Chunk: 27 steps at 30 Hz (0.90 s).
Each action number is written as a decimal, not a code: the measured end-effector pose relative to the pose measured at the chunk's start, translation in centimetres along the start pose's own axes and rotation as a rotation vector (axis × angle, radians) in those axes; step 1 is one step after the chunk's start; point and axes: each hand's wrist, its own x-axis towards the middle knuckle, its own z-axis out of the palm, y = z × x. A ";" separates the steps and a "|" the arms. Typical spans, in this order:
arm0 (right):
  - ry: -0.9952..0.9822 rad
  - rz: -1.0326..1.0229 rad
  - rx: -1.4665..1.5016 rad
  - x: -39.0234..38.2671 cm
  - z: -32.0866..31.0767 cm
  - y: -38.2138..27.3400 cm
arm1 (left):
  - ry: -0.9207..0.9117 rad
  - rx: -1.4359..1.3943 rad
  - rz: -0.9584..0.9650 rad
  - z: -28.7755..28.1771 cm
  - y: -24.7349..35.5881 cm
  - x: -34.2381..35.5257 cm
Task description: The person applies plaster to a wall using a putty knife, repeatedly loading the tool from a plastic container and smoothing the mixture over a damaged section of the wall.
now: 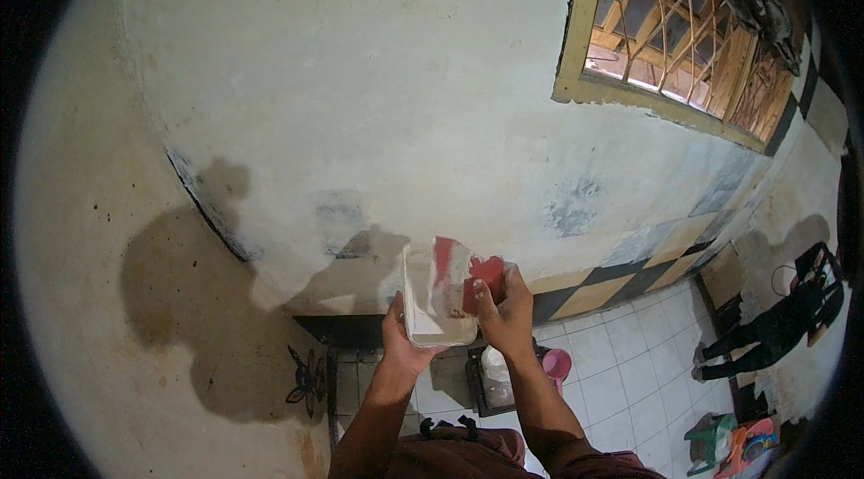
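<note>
My left hand [403, 342] is closed round the lower left side of a shallow rectangular plastic tub [457, 332], held tilted in front of me. Pale putty [423, 303] coats its inside. In my right hand [507, 312] is a red scraper [487, 272], pinched between thumb and fingers over the tub's right side. A second red piece [442, 260], smeared with white, shows at the tub's far part; its kind I cannot tell. Beyond the tub stands the whitish wall [387, 119], with grey patches low on it.
A barred window [670, 38] is at the upper right. On the tiled floor [621, 362] stand a dark tray [477, 380] with a white bag [496, 371] and a pink dipper [558, 365]. A person in dark clothes [769, 326] stands at right, near green and orange items [720, 443].
</note>
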 end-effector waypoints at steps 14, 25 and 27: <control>0.002 0.685 1.184 3.5 -0.8 5.6 | -0.108 -0.078 0.177 1.8 1.7 -1.0; 0.196 -0.090 0.487 17.3 -2.7 2.8 | -0.067 -0.071 0.154 -0.3 2.2 -2.6; 0.248 -0.155 0.323 18.3 -3.2 2.1 | -0.076 0.001 0.186 -0.8 2.7 -3.4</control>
